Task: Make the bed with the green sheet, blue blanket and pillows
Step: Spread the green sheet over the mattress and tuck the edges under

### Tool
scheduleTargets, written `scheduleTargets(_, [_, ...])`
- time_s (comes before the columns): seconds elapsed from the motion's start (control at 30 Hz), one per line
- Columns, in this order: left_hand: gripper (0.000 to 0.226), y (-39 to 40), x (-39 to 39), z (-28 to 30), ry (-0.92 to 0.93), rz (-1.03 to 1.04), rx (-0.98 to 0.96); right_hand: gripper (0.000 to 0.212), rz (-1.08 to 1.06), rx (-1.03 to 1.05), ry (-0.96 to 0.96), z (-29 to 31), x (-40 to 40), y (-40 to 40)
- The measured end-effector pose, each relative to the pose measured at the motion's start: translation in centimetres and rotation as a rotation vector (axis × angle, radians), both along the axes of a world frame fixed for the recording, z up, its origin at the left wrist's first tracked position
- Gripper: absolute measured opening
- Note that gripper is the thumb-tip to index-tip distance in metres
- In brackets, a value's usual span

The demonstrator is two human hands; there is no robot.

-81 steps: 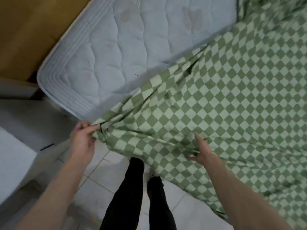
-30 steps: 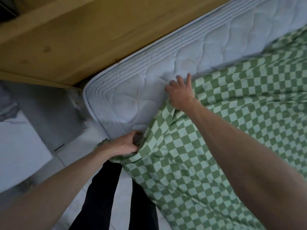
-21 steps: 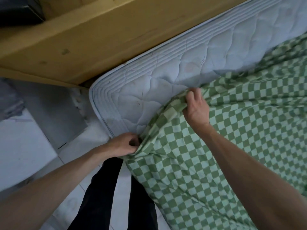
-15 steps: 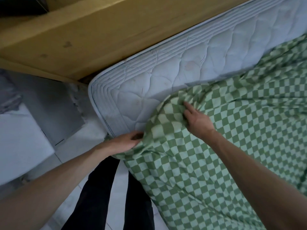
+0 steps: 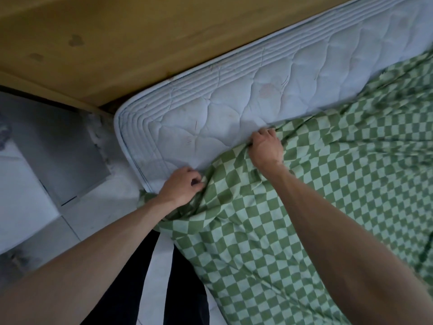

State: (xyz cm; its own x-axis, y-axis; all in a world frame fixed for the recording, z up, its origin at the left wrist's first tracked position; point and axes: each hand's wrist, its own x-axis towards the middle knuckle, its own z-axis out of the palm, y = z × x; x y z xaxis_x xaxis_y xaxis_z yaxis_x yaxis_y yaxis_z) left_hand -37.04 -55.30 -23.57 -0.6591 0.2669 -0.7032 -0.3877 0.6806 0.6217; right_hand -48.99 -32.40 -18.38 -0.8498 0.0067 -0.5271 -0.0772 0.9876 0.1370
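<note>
1. At far left, beyond the bed: grey floor, wooden frame above.
2. Left of centre: left hand pinching green sheet at near mattress edge, closest to bare corner up-left.
3. Centre-right: right hand fisted on sheet edge, farther in; uncovered strip beyond, running along frame.

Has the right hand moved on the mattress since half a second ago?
Yes. The right hand, gripping the green sheet, has moved up the mattress toward the wooden board.
</note>
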Motion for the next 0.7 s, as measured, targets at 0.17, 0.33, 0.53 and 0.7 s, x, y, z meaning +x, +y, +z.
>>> scheduleTargets(0.17, [0.014, -3.5, -2.3, 5.0, 0.329, 0.809, 0.019, 0.011, -0.125, -0.401, 0.652, 4.5, -1.0, -2.5])
scheduleTargets(0.33, [0.013, -9.1, -2.3, 8.7, 0.748, 0.795, 0.011, 0.008, 0.209, -0.492, 0.668, 6.3, -1.5, -6.2])
scheduleTargets(0.53, [0.052, -10.9, 1.4, 5.2, 0.554, -0.353, -0.2, 0.048, -0.021, -0.124, -0.343, 3.2, -0.3, -5.0])
scheduleTargets(0.7, [0.03, -10.2, -0.4, 3.2, 0.433, 0.056, -0.274, 0.034, -0.087, -0.192, 0.023, 2.2, -1.2, -5.1])
